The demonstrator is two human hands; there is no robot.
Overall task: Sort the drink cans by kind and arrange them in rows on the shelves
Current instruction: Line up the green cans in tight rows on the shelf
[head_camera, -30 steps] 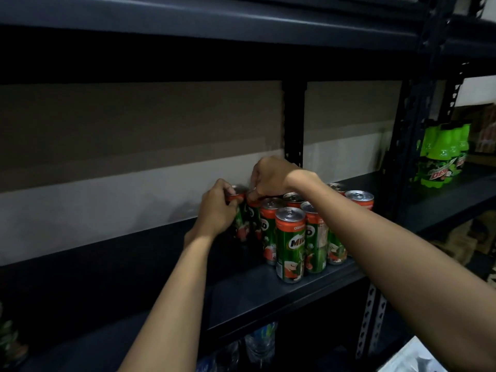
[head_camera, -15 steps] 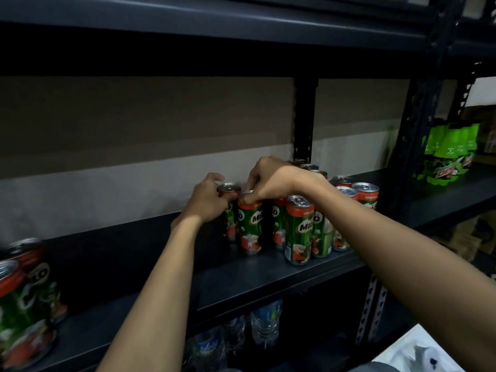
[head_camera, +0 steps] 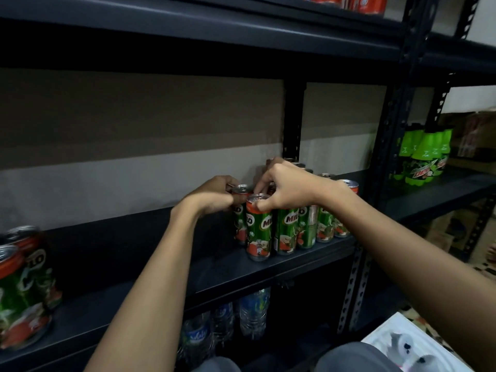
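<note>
Several green and red Milo cans (head_camera: 306, 226) stand in rows on the dark middle shelf (head_camera: 241, 275). My right hand (head_camera: 290, 189) pinches the rim of the front left can (head_camera: 259, 229), which stands at the shelf's front. My left hand (head_camera: 214, 197) grips the top of the can behind it (head_camera: 239, 210), at the left end of the group. Two more Milo cans (head_camera: 24, 288) stand apart at the far left of the same shelf, blurred.
Green Mountain Dew bottles (head_camera: 424, 159) stand on the neighbouring shelf to the right. Water bottles (head_camera: 252, 312) fill the shelf below. Red cans (head_camera: 357, 2) show on the top shelf. A black upright post (head_camera: 386, 162) divides the two shelf units.
The can under my right hand has come forward to the shelf's front, left of the front row. My left hand stays on the rear left can. The view has shifted, showing cans at far left.
</note>
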